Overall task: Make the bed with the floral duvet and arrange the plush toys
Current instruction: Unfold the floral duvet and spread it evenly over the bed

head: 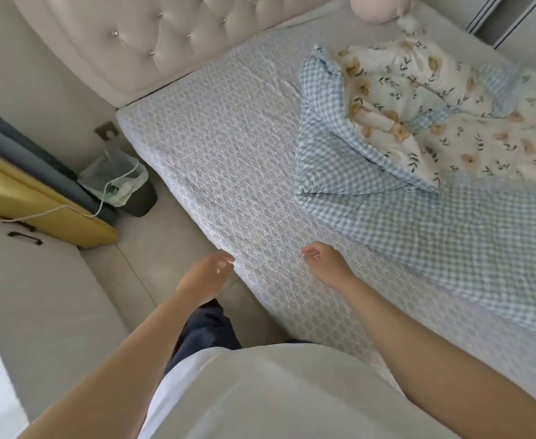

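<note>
The floral duvet (444, 122) lies bunched on the right half of the bed, its blue checked underside (450, 242) folded over and spread toward the near edge. The left half shows the bare patterned sheet (228, 147). A pale pink plush toy (377, 7) sits at the head end, cut off by the top of the view. My left hand (206, 274) hovers at the near edge of the mattress with loosely curled fingers and holds nothing. Above the sheet, my right hand (323, 261) is also loosely curled and holds nothing.
A tufted cream headboard (140, 36) stands at the left end of the bed. On the floor beside it sits a small bin with a plastic liner (117, 182). A yellow-edged board (38, 204) and a white cabinet with handles (22, 236) stand at left.
</note>
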The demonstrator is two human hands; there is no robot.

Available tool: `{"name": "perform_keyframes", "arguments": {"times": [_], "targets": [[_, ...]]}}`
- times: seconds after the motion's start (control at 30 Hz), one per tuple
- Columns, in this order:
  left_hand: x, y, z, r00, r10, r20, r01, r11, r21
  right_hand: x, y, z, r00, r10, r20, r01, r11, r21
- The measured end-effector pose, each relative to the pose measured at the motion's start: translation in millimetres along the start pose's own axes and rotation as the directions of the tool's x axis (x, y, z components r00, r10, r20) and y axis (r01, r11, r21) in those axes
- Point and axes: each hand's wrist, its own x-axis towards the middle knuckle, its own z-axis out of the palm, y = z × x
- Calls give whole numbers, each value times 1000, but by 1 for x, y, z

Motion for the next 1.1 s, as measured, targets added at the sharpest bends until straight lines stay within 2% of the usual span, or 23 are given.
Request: {"name": "perform_keyframes", "arguments": {"times": [0.17, 0.37, 0.53, 0.63, 0.7, 0.83, 0.9, 0.97, 1.1], "targets": [[109, 30, -58, 980, 160, 118, -173, 978, 116, 71, -33, -17, 980, 163, -111, -143, 976, 164], [207, 71, -110, 912, 251, 325, -343, 901, 266, 147, -60, -25, 871, 451, -196, -324, 825, 462], [289, 104, -116, 807, 230, 543, -457, 827, 328, 202, -43, -30, 767, 613, -191, -365, 661, 655], [330, 116, -93, 778, 190, 598, -460, 821, 337, 226, -21, -28, 726, 663, -184, -364, 597, 715], [355, 126, -69, 760, 194, 620, -486, 803, 344, 243, -3, -30, 699, 684, -210, -332, 570, 751], [400, 144, -2, 748, 288, 598, -547, 778, 308, 288, 43, -43, 656, 710, -254, -256, 526, 811], [418, 152, 39, 766, 355, 536, -565, 771, 296, 307, 70, -49, 641, 718, -272, -211, 505, 837], [434, 163, 74, 784, 432, 446, -598, 718, 356, 325, 92, -55, 641, 711, -290, -174, 502, 848], [465, 190, 130, 772, 472, 426, -636, 553, 538, 356, 127, -69, 687, 625, -371, -233, 673, 702]]}}
